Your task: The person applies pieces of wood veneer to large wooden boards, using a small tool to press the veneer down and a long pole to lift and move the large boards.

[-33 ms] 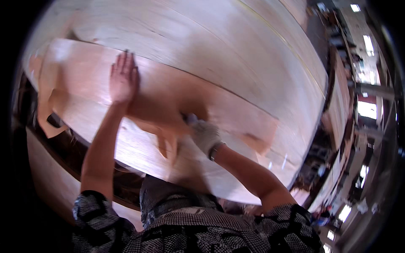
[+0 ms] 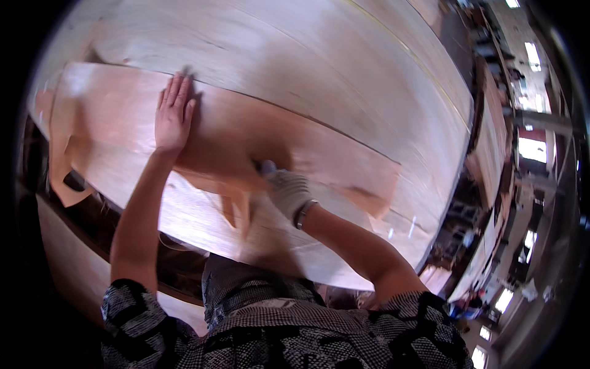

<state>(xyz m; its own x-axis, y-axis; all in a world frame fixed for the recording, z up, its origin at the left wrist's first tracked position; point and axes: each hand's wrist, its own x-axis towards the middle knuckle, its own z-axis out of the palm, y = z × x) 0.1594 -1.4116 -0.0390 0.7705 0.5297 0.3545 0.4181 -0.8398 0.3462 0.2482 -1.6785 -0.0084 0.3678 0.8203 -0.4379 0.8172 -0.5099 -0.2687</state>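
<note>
A long strip of reddish-brown wood veneer (image 2: 123, 98) lies across a large pale wooden sheet (image 2: 344, 86). My bare left hand (image 2: 172, 120) presses flat on the strip near its far edge, fingers stretched out. My right hand (image 2: 289, 194) wears a pale knitted glove and is closed at the strip's near edge, right of the left hand. A small dark tip shows ahead of its fingers, but what it holds cannot be made out. Torn, curled veneer flaps (image 2: 233, 206) hang from the near edge between my arms, and another curled piece (image 2: 74, 163) hangs at the left end.
The pale sheet's near edge runs just in front of my body. Beyond its right side stand more stacked wooden sheets (image 2: 488, 147). Another pale board (image 2: 80, 246) lies lower at the left. Bright windows (image 2: 532, 149) line the hall at the far right.
The whole view has shifted slightly, so sheet and hands sit a little further left. My left hand stays flat on the veneer strip, and my right hand stays closed at its near edge.
</note>
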